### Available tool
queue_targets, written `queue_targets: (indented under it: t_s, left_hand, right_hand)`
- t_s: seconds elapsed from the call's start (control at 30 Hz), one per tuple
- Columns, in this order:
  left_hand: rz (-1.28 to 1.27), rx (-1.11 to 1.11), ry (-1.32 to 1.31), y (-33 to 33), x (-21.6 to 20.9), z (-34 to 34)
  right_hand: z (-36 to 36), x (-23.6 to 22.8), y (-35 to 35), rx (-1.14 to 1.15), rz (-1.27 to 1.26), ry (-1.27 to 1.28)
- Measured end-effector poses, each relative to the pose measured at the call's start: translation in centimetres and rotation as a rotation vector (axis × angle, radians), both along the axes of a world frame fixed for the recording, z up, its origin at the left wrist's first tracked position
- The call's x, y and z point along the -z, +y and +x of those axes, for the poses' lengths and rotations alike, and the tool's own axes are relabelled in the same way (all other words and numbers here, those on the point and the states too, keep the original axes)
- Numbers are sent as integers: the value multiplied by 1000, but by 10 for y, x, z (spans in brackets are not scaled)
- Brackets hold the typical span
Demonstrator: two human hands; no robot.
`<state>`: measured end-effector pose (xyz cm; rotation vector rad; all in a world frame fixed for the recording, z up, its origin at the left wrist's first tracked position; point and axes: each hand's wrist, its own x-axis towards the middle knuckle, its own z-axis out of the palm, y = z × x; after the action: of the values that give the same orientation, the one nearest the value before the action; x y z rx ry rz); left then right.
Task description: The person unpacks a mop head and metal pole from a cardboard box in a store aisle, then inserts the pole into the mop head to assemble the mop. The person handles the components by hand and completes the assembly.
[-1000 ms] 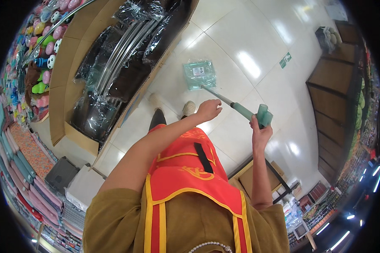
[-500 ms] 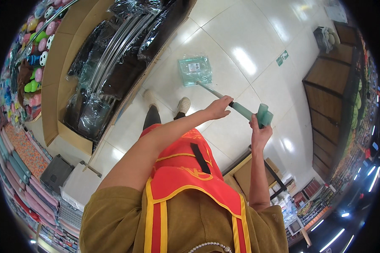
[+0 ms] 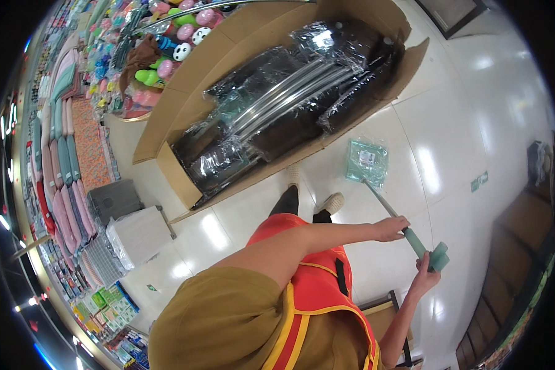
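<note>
A long-handled dustpan stands before me, its pale green pan (image 3: pixel 358 161) wrapped in clear plastic and resting on the floor. From the pan a metal pole (image 3: pixel 376 197) slants up to a green grip (image 3: pixel 415 243). My left hand (image 3: pixel 388 229) is closed around the pole near the lower end of that grip. At the top end, my right hand (image 3: pixel 424 279) grasps the green handle just beside a green clip-like piece (image 3: pixel 438 257) with rounded lobes. Some fingers of both hands are hidden behind the handle.
A large open cardboard box (image 3: pixel 176 176) holds metal poles (image 3: pixel 290 95) and dark plastic-wrapped pieces. Beyond it are colourful toys (image 3: pixel 182 34). Folded textiles (image 3: pixel 68 160) and grey and white boxes (image 3: pixel 135 240) stand at left; brown shelving (image 3: pixel 505 246) lines the right. My shoes are near the pan.
My view has swung left, so the box, dustpan and hands all sit farther right in the picture. Both hands keep their grip on the dustpan.
</note>
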<state>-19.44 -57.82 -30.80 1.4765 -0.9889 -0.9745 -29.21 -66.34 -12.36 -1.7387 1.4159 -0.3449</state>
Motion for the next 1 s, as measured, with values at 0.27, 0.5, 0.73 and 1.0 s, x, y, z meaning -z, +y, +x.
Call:
queue_targets:
  t_s: [0.27,0.5,0.73,1.0]
  left_hand:
    - [5,12,-33,2,-9,5]
    - [73,61,-287,-2,-38,11]
    - [68,83,-228,-5,-39,21]
    - [22,136,-156,-8,-21,21]
  right_hand:
    - [2,3,0,-128,-95,136]
    - [-1,4,-6,-13,-60,88]
    - [0,7,-12,-18,145,24]
    - [3,-41,-22,-584,-515,147]
